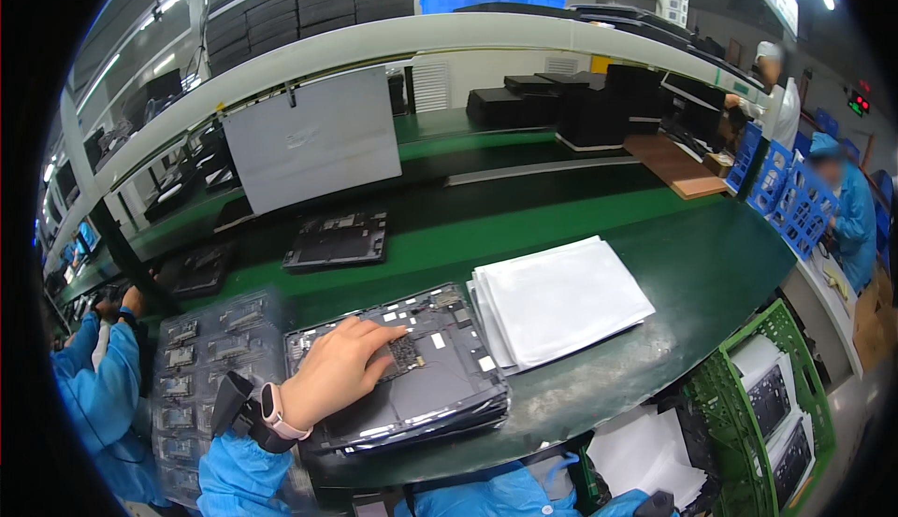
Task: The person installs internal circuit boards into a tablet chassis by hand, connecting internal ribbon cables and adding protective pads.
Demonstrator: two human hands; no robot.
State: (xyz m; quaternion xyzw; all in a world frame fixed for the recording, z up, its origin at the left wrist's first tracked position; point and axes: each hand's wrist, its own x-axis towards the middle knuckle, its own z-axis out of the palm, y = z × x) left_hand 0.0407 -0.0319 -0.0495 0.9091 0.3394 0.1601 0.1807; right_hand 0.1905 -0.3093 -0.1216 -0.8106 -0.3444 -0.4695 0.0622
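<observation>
Touching board (405,355), lying just right of nearer left hand (335,375) on sideways-stretching laptop base (454,377), with parted thumb and forefinger; not showing whether pinching or resting; leaving right hand unseen.

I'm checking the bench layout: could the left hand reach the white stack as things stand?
Probably yes: the left hand is over the dark casing, and the white stack lies beside that casing, with nothing visible standing between.
</observation>
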